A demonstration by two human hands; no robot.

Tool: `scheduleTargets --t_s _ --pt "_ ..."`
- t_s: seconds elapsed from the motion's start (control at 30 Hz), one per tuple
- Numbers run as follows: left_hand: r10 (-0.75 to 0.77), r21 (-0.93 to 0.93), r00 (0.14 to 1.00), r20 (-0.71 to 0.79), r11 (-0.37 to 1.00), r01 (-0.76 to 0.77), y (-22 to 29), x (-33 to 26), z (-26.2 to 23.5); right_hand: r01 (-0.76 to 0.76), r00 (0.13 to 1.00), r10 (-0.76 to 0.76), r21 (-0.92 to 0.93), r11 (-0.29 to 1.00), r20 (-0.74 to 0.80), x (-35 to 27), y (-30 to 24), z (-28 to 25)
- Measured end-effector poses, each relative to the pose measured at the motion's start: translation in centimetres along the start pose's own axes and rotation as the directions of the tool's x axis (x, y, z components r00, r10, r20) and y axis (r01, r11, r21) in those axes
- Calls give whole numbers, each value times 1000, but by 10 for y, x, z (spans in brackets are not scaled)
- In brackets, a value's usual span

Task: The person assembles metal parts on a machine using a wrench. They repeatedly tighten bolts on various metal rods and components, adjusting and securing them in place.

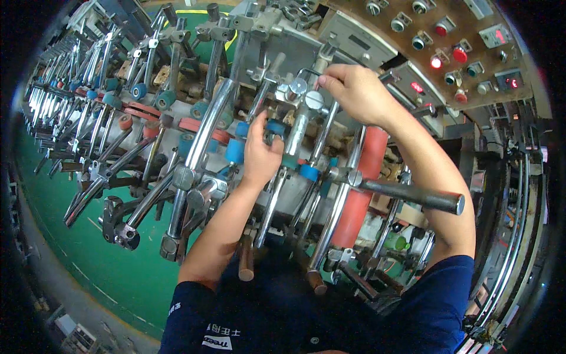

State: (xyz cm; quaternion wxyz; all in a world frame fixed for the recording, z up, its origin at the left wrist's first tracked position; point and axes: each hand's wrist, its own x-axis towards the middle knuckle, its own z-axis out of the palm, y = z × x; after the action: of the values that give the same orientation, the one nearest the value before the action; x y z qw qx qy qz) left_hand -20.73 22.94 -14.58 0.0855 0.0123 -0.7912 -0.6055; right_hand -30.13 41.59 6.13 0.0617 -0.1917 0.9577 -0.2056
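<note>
My right hand (356,88) is closed on a dark, bent hex key (305,71), pinching one end between thumb and fingers. The key's other end reaches down by a round metal clamp head (298,87) on the machine. Lower and to the left, my left hand (262,154) holds a small blue roller (275,127) between its thumb and fingers. Just left of that hand is another blue roller (235,150). Between my hands runs a shiny metal rod (299,131) with a slotted round clamp (314,100) at its upper end.
A long red roller (357,218) lies right of centre, beside a thick handle bar (413,194) jutting right. Rows of chrome rods and coloured rollers (138,91) stretch left. A control panel (436,47) with buttons and lit displays stands upper right. Green floor (132,230) shows left.
</note>
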Motion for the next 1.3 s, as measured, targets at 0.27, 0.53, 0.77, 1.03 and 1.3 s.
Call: scheduleTargets --t_s 0.27,0.53,0.77,1.03,1.3 --pt "-175 213 973 151 967 141 -18 -17 -4 -25 998 33 120 992 -58 -33 12 5" --pt "-171 257 948 269 961 101 -4 -45 -14 -92 962 151 249 964 -229 -46 19 3" --pt "58 12 983 172 998 -61 12 -46 -27 -52 979 92 212 976 -181 -49 13 5" --pt "234 -392 963 137 905 -164 57 -23 -23 -95 995 97 236 967 2 -26 16 6" --pt "110 -621 993 32 781 -67 72 22 3 27 999 -29 110 994 20 1 10 11"
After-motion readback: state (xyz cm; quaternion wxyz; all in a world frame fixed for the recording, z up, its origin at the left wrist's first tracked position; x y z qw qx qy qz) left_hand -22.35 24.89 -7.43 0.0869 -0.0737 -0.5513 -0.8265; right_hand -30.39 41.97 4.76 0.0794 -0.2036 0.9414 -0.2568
